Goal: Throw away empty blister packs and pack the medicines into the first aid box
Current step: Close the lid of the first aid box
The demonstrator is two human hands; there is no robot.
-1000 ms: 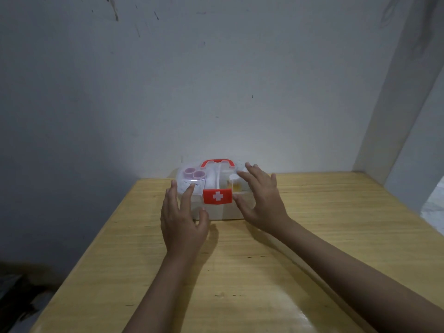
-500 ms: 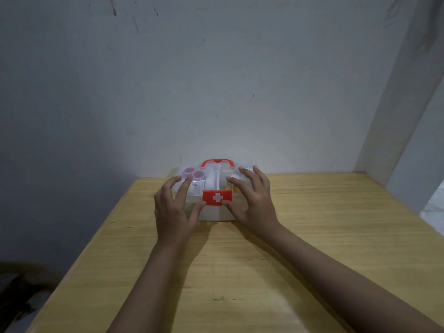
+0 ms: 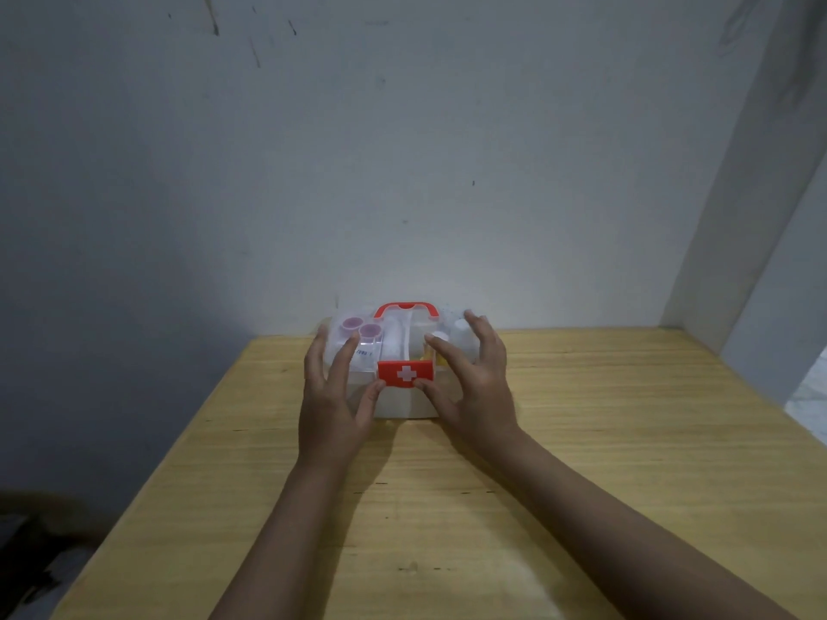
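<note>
A clear first aid box (image 3: 405, 407) with a red handle (image 3: 406, 308) and a red clasp bearing a white cross (image 3: 406, 373) stands at the table's far edge, lid down. Through the lid I see two purple-capped bottles (image 3: 360, 328) on the left and white containers (image 3: 461, 335) on the right. My left hand (image 3: 333, 402) rests against the box's left front, thumb touching the clasp's lower left corner. My right hand (image 3: 476, 387) spreads over the right side, thumb at the clasp's lower right corner.
The wooden table (image 3: 581, 463) runs toward me and to the right. A grey wall (image 3: 402, 172) rises right behind the box. A white pillar (image 3: 738, 217) stands at the right. Dark clutter (image 3: 27, 552) lies on the floor at the lower left.
Both hands have moved forward onto the box. Fingers now spread over the lid and both thumbs have come in to the bottom corners of the red clasp.
</note>
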